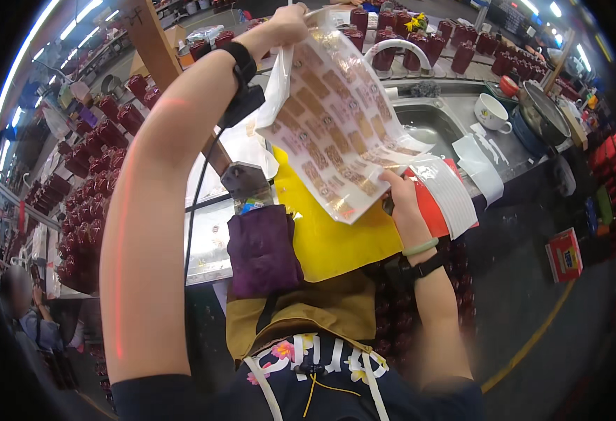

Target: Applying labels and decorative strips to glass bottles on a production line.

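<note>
A large glossy sheet of decals [329, 116], printed with rows of brown and gold patterned bands, hangs tilted between my hands. High at the back, my left hand [290, 27] is closed on its top edge. My right hand [407, 203] pinches the lower right edge, thumb on top. Something small and dark shows by the right palm, too hidden to name. Beneath the sheet lies a yellow mat [336, 249], partly covered. To its left is a folded purple cloth [264, 249]; a red sheet [428, 216] with white paper strips [444, 193] on it lies beside my right hand.
A metal sink [434, 126] with a white curved faucet [399, 46] is behind the sheet. A white mug [491, 111] and a round pan [545, 112] stand to the right. Dark red glass jars [97, 189] crowd the left; more line the back. A wooden post [153, 42] rises at left.
</note>
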The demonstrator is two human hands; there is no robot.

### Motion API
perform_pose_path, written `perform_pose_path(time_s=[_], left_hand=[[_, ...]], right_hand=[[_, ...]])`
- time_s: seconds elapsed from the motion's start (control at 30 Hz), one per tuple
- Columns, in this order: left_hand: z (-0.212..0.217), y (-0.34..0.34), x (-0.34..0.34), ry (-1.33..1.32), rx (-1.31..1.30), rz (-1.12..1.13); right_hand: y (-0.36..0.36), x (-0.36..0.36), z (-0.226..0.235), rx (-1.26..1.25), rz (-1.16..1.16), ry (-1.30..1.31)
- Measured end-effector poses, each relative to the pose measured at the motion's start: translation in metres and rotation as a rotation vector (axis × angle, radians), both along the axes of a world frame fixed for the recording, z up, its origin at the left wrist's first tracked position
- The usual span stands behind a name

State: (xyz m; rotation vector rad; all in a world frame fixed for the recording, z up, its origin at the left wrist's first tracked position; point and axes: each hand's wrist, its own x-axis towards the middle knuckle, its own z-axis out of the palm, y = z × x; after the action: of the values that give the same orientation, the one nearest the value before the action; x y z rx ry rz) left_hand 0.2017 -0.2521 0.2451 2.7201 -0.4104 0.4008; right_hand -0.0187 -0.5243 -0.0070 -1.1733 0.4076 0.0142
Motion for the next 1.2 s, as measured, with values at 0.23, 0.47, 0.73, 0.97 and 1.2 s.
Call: perform_pose_path(time_s=[0.23, 0.47, 0.73, 0.97, 1.2], left_hand=[[-0.067, 0.002, 0.001, 0.268, 0.061, 0.130], [-0.146, 0.025, 0.035, 0.387, 0.047, 0.163], [-0.239, 0.065, 0.054, 0.394, 0.229, 0.232], [-0.250, 0.062, 0.062, 0.211, 0.011, 0.193], [-0.265, 0.044, 0.041, 0.205, 0.079, 0.235]], right_hand=[[-0.010, -0.064, 0.003, 0.064, 0.009, 0.032], [-0.017, -0.089, 0.005, 0.009, 0.051, 0.089], [-0.022, -0.098, 0.015, -0.190, -0.008, 0.132], [-0.027, -0.108, 0.013, -0.245, -0.083, 0.170], [-0.039, -0.118, -0.005, -0.508, -0.055, 0.125]])
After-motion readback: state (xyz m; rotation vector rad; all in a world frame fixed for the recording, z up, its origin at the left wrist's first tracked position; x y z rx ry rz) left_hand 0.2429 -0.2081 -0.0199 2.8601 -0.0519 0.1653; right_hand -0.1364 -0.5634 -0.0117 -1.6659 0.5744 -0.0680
